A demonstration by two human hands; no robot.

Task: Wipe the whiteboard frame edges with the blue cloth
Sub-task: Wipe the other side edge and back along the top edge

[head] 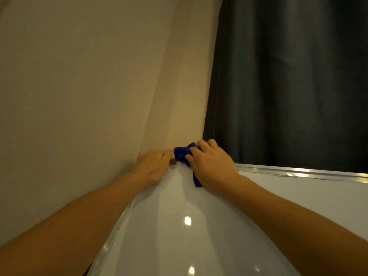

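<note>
Wall (79, 86): beige, plain, taking up the left and centre of the view behind the board.
Curtain (288, 76): dark, pleated, hung at the upper right, its lower part met by the board's top edge.
Whiteboard (189, 226): glossy white surface seen from close up, spread across the lower centre and right; small ceiling-light reflections are shown on it.
Whiteboard frame (298, 172): silver metal strip seen along the top edge at right and along the left edge at lower left; the two edges meet at the upper-left corner, which is covered by the hands.
Right hand (211, 164): laid on the board at the corner, fingers curled and closed over the cloth, which is pressed against the frame corner; forearm stretched in from the lower right.
Left hand (153, 166): placed just left of the cloth on the board's left edge, fingers held together and bent over the edge; whether anything is gripped cannot be told.
Blue cloth (182, 154): bunched at the upper-left corner of the frame, held under the right hand's fingers; a strip is seen hanging down below the palm onto the white surface.
Small dark piece (172, 161): seen at the corner between left hand and cloth, too small to identify.
</note>
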